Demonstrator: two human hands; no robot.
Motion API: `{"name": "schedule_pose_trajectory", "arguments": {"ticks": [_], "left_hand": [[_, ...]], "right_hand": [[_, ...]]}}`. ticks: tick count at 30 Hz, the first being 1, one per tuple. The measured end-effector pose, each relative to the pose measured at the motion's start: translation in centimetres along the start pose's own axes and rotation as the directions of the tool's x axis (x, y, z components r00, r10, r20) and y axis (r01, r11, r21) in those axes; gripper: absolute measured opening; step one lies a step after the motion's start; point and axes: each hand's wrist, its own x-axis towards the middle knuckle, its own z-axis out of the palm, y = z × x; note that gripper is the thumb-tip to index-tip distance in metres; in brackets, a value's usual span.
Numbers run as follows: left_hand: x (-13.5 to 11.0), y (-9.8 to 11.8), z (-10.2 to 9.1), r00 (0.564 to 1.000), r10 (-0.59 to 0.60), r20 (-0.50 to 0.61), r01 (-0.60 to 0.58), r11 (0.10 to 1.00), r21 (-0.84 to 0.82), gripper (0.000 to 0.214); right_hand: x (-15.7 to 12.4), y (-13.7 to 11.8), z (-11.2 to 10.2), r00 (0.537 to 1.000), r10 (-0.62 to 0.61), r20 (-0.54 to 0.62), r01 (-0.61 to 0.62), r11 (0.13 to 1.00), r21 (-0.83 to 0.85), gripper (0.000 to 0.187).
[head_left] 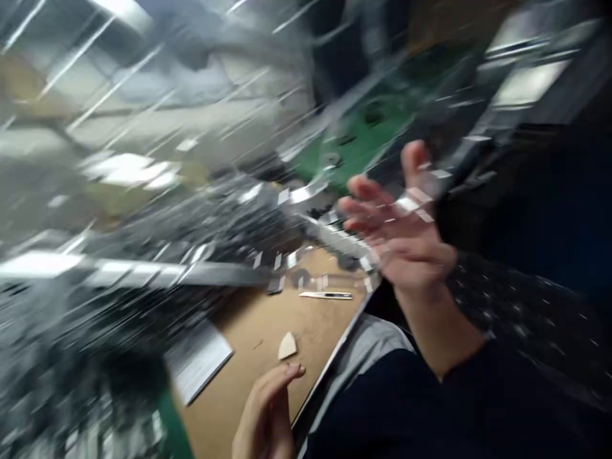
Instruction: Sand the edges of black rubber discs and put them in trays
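Observation:
Raised at the right, my right hand (406, 236) has its fingers spread, with nothing seen in it; small bright streaks cross its fingers. Low in the middle, my left hand (268, 408) hovers by the tan board (258, 319), fingers stretched and slightly bent, partly cut off by the lower edge. Just beyond its fingertips lies a small off-white piece (287, 346) with a rounded, pointed end. Farther up the board rests a slim, pale, pen-like tool (326, 295) with a dark strip. Neither hand touches these.
A white sheet or booklet (201, 363) lies at the board's left. Beyond it stretch a long pale bar (182, 273) and dark, blurred clutter. A green surface (358, 143) with small dark objects sits at the back. Most of the surroundings are smeared by motion.

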Motion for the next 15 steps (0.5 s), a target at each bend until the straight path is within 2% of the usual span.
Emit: {"name": "schedule_pose_trajectory", "arguments": {"ticks": [1, 2, 3, 5, 6, 7, 8, 10, 12, 15], "left_hand": [[0.7, -0.4, 1.4, 0.997, -0.041, 0.063, 0.044, 0.998, -0.038, 0.024], [1.3, -0.8, 2.8, 0.988, -0.074, 0.138, 0.083, 0.995, -0.061, 0.021], [1.9, -1.1, 4.2, 0.969, -0.098, 0.226, 0.118, 0.990, -0.073, 0.018], [2.8, -1.6, 6.8, 0.906, -0.127, 0.404, 0.179, 0.980, -0.092, 0.016], [3.2, -1.8, 8.1, 0.866, -0.129, 0.483, 0.203, 0.974, -0.104, 0.016], [3.5, -1.8, 9.4, 0.825, -0.116, 0.553, 0.219, 0.968, -0.123, 0.016], [3.6, -1.8, 10.6, 0.785, -0.091, 0.613, 0.227, 0.962, -0.148, 0.017], [3.7, -1.7, 12.8, 0.706, -0.025, 0.707, 0.234, 0.951, -0.201, 0.018], [3.3, -1.5, 14.5, 0.645, 0.021, 0.764, 0.249, 0.939, -0.237, 0.019], [2.4, -1.8, 16.1, 0.590, 0.019, 0.807, 0.289, 0.928, -0.233, 0.020]], "right_hand": [[0.0, -1.2, -3.8, 0.979, -0.003, -0.204, -0.035, 0.982, -0.184, 0.058], [-0.4, -2.4, -7.5, 0.935, -0.022, -0.355, -0.093, 0.948, -0.304, 0.056], [-1.3, -3.6, -11.1, 0.913, -0.027, -0.407, -0.118, 0.938, -0.326, 0.060], [-4.1, -5.7, -17.6, 0.919, 0.068, -0.389, -0.186, 0.944, -0.272, 0.048], [-5.9, -6.2, -20.3, 0.923, 0.127, -0.362, -0.217, 0.951, -0.221, 0.045], [-7.8, -6.4, -22.5, 0.900, 0.143, -0.411, -0.225, 0.962, -0.157, 0.049], [-9.7, -6.1, -24.4, 0.858, 0.124, -0.499, -0.187, 0.979, -0.079, 0.051], [-13.1, -4.4, -26.8, 0.723, 0.135, -0.678, -0.102, 0.991, 0.088, 0.047], [-15.5, -1.4, -28.2, 0.654, 0.199, -0.730, -0.124, 0.980, 0.157, 0.045], [-17.2, 3.6, -29.0, 0.526, 0.384, -0.759, -0.179, 0.922, 0.342, 0.056]]}}
